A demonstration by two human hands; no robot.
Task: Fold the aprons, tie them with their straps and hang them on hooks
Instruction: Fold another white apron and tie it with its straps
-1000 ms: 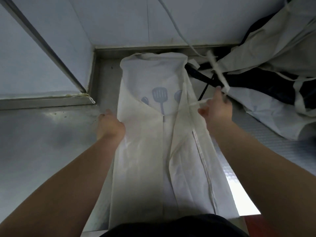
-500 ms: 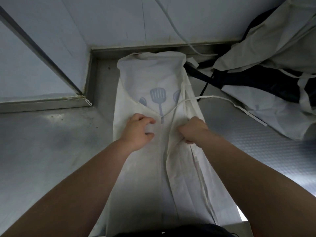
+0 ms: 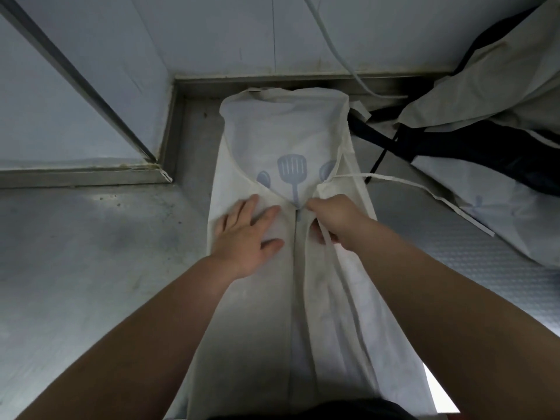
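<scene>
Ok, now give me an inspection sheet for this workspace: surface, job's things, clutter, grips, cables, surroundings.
Surface: scuffed steel counter, ribbed section at right.
Job's things: cream apron with utensil print lies lengthwise, both sides folded to the middle; its strap trails off to the right.
Clutter: heap of other aprons, cream and dark, at right rear.
Grips: left hand flat on the left flap; right hand curled round the strap at the middle.
Cables: white cable runs down the back wall towards the heap.
Surroundings: pale wall panels; metal frame at left.
</scene>
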